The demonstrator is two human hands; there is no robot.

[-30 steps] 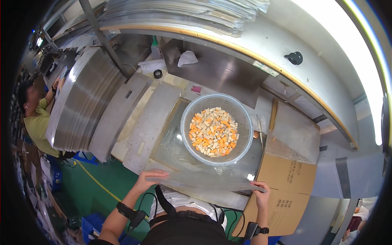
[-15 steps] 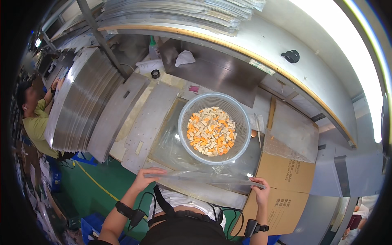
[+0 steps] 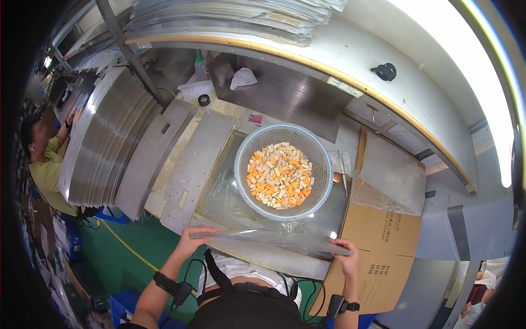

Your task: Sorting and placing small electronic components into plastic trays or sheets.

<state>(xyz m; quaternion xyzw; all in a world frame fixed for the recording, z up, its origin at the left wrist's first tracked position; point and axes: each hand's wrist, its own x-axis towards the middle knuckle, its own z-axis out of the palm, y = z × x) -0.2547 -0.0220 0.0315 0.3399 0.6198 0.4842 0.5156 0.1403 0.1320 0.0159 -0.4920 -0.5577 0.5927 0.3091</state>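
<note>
A thin, shiny grey sheet (image 3: 274,239) stretches between my two hands at the near edge of the workbench. It is tilted, so mostly its edge and a narrow strip of its face show; whether it is metal or plastic I cannot tell. My left hand (image 3: 194,241) grips its left end, fingers over the top. At the right end, my right hand (image 3: 346,255) is closed round the corner. Just beyond the sheet stands a round grey-blue plastic basket (image 3: 239,181) holding many small orange and beige blocks (image 3: 280,176).
A grey plate (image 3: 200,159) lies left of the basket, near a tall row of metal sheets (image 3: 109,137). Cardboard (image 3: 378,241) lies at the right, with tweezers (image 3: 343,172) nearby. Black tape (image 3: 204,100) sits behind. A shelf (image 3: 350,60) overhangs the back. Another person (image 3: 49,164) works far left.
The sheet has tilted slightly, its face showing a little more, and its right end sits a touch lower. Both hands keep hold. The whole view has shifted slightly.
</note>
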